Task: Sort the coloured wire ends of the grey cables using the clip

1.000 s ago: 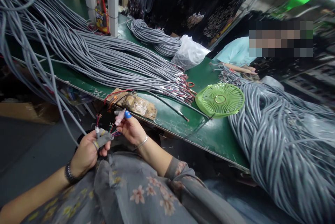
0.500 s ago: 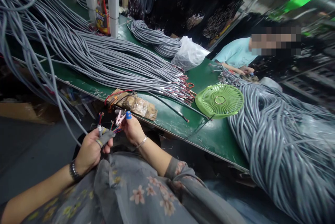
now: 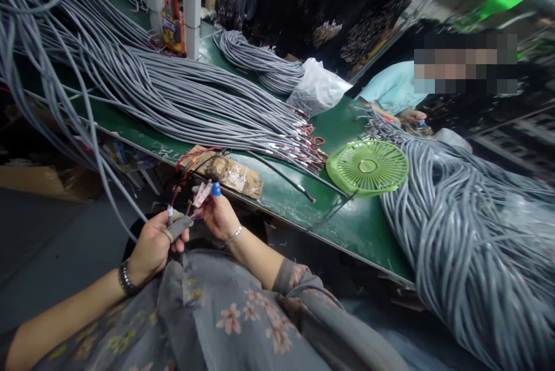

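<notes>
My left hand (image 3: 152, 244) is closed around two grey cables (image 3: 129, 204); one end stands up with a white sleeve (image 3: 170, 213) and thin coloured wires. A grey cover with a yellow band wraps my left thumb. Close on its right, my right hand (image 3: 221, 219) has a blue cap on one fingertip. Its fingers pinch a pale pink, clip-like thing (image 3: 201, 194), blurred, beside a fan of thin coloured wires (image 3: 198, 215). Whether the right fingers also grip those wires is hidden.
A green table (image 3: 299, 192) bears a long bundle of grey cables (image 3: 195, 93), a wooden block (image 3: 238, 176), a green fan (image 3: 368, 167) and a clear plastic bag (image 3: 318, 88). More cables (image 3: 459, 244) hang over the right side. Across the table, a person in light blue (image 3: 388, 88) handles something.
Both hands keep their hold close together. The pale pink thing has turned slightly and blurred in my right fingers. The whole view has shifted a little.
</notes>
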